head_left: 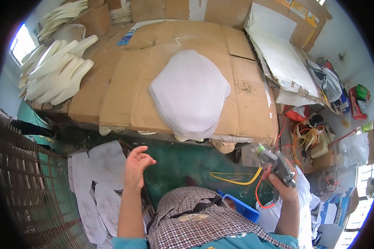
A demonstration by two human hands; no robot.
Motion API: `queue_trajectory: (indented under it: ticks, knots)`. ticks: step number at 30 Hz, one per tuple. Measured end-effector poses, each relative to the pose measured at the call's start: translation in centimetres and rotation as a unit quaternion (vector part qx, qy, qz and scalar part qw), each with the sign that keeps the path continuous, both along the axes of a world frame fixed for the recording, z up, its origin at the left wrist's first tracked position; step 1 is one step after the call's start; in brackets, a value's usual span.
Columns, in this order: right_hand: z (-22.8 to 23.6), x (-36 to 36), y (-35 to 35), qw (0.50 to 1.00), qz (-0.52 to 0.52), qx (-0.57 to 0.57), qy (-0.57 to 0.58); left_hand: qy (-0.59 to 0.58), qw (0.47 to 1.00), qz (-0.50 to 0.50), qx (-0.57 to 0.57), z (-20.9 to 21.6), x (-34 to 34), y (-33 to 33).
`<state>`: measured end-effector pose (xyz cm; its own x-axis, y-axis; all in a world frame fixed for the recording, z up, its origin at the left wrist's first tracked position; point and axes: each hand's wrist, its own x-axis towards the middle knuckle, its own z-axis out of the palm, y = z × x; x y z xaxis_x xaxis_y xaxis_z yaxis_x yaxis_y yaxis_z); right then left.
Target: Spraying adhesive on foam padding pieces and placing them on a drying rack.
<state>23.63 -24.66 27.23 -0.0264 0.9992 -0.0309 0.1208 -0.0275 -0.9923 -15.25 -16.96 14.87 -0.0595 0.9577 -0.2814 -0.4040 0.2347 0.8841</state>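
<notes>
My right hand [284, 189] grips a spray gun [274, 161] with a green-ringed front end, held off the table's front right edge. An orange hose [260, 198] hangs in a loop just below the gun. My left hand [136, 165] is raised in front of the table, holding nothing, its fingers loosely bent and apart. Between and beyond my hands, a large whitish shell-shaped panel [190, 93] lies on the cardboard-covered table [120, 93]. The panel's edge looks layered, and its near end reaches the table's front edge. Neither hand touches it.
Cream curved pieces [62, 68] are heaped at the table's left end. A wire rack [33, 186] stands at the lower left beside flat white sheets [99, 178]. A yellow hose [237, 181] crosses the green floor. Tangled cords [305, 137] and cluttered shelving lie to the right.
</notes>
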Motion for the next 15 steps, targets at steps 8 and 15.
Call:
queue_trajectory:
  ticks: [8, 15]
  knots:
    - [1.7, 2.2, -0.6, 0.99, -0.12, 0.011, -0.072, 0.055, 0.994, 0.004, -0.091, -8.0, 0.8, 0.2]
    - [0.0, 1.0, -0.8, 0.996, -0.092, 0.01, 0.002, 0.078, 0.988, 0.005, -0.13, -10.4, 2.7, 1.7]
